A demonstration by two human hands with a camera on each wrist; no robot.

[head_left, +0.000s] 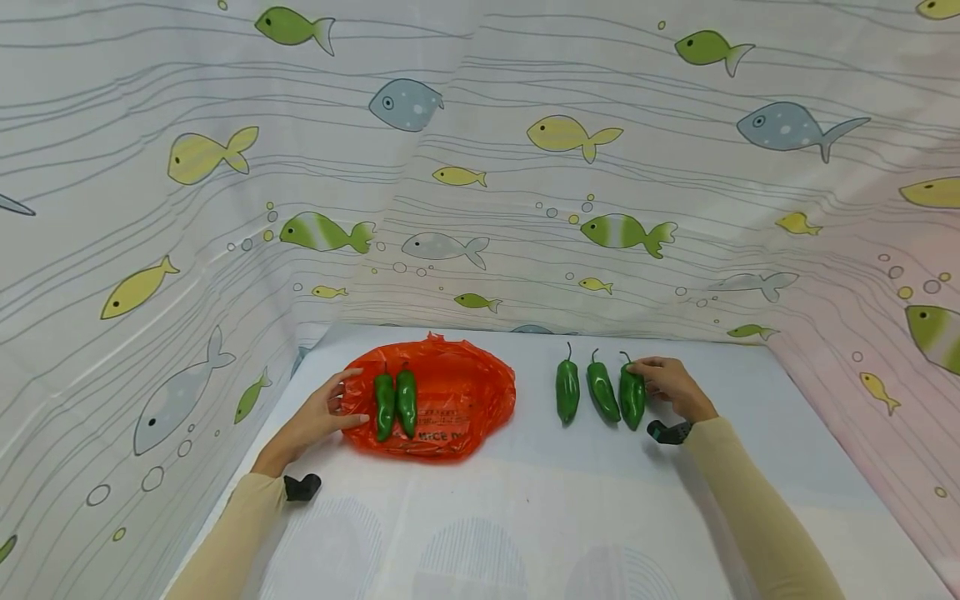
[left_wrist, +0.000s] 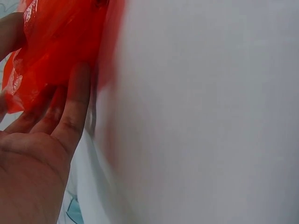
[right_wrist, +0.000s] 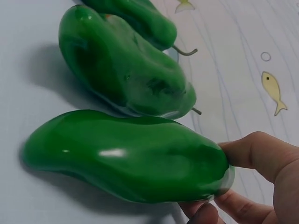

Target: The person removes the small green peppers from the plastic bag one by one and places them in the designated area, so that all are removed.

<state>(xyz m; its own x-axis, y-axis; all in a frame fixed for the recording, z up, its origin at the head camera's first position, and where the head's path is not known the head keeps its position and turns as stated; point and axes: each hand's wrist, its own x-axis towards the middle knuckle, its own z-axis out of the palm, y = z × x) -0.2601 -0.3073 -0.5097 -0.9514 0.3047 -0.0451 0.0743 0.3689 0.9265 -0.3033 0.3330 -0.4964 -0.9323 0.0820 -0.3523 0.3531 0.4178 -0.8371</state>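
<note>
Rightmost pepper (head_left: pixel 632 402), right hand (head_left: pixel 670 384) gripping, apparently near stem

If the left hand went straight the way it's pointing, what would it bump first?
The red plastic bag: the left hand is touching its edge. Past that, probably the leftmost green pepper, though depth is hard to judge.

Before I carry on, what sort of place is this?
Likely a makeshift, screened-off tabletop work area: fish-print sheeting stands around a white work surface, where a red plastic bag and green peppers lie.
</note>
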